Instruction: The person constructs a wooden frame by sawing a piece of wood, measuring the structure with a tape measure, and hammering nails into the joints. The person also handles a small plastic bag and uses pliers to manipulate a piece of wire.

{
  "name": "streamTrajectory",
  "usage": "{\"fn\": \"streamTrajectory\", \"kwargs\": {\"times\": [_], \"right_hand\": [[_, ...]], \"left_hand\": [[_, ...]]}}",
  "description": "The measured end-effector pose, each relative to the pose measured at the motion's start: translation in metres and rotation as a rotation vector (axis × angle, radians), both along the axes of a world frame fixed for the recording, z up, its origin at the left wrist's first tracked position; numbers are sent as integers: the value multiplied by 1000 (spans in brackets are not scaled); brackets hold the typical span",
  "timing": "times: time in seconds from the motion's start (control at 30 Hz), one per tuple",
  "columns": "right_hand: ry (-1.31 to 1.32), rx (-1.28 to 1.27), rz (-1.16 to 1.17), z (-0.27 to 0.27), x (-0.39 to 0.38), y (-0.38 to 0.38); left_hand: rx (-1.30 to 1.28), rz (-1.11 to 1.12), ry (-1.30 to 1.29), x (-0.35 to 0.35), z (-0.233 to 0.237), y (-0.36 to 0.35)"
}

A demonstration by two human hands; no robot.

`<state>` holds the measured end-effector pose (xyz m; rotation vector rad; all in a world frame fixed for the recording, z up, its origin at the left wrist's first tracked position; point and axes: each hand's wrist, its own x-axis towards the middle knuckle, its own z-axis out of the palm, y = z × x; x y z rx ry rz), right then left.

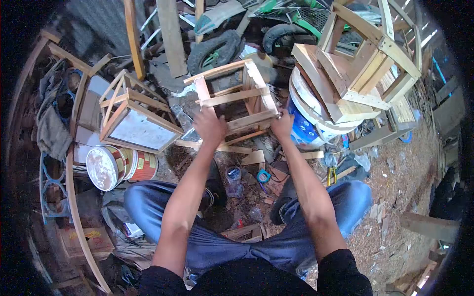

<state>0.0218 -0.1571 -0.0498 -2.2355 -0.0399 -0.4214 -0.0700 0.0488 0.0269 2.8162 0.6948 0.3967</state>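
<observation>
Both hands are on one open wooden frame: the left hand (210,127) has its fingers bent around the near left corner, and the right hand (282,125) closes on the near right corner. The box-shaped frame of pale wooden slats (237,96) is located in front of the person, above the littered ground (382,200) and between the two knees, but farther forward. To the left of it stands a second wooden frame with a white panel (143,129), tilted, and just below this one lie two paint buckets with red and yellow labels (143,166). On the right side, a large white and blue bucket (302,121) carries more wooden frames (365,64). Behind the held frame is a black tire (214,51). Between the feet and near them are a turquoise round tool (263,176) and yellow-handled pliers (331,175).
</observation>
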Motion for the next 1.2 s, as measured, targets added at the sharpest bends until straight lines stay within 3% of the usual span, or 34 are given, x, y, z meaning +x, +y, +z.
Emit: {"fn": "streamTrajectory", "kwargs": {"times": [0.03, 0.07, 0.1, 0.13, 0.17, 0.23, 0.4, 0.53, 0.63, 0.7, 0.83, 0.9, 1.03, 1.17, 1.2], "right_hand": [[-47, -165, -81, -7, 0, 2], [-71, -137, -50, 0, 1, 2], [-78, -134, -50, 4, 5, 1], [157, 33, 61, 2, 14, -4], [392, 201, 175, 8, 18, -7], [410, 135, 213, 25, 16, -15], [554, 132, 253, 21, 12, -21], [626, 205, 229, 39, 2, -16], [633, 220, 216, 25, 2, -7], [635, 211, 246, 44, -13, 0], [362, 448, 141, 11, -24, 1], [137, 406, 152, 3, -33, 1], [203, 257, 141, 36, -42, 0], [88, 233, 183, 45, -44, -3], [87, 182, 229, 46, -43, -5]], "left_hand": [[-100, 281, 132, -5, -4, 10], [-98, 286, 129, -9, -5, 25], [-516, 169, 211, -12, -3, 45], [-932, 35, 291, -11, -3, 56], [-931, 30, 286, -11, -12, 59], [-706, 18, 157, -21, -27, 62], [-688, 79, 312, -12, 16, 50], [-429, 4, 208, 10, -31, 85], [-541, -108, 301, 8, 26, 92], [-604, -165, 213, 2, 4, 109], [-493, -181, 75, -19, -7, 120], [-466, 195, 186, -41, 0, 116], [-480, 333, -86, -64, -47, 117], [-524, 360, -210, -73, -28, 98], [-412, 307, -225, -76, -28, 94]]}}
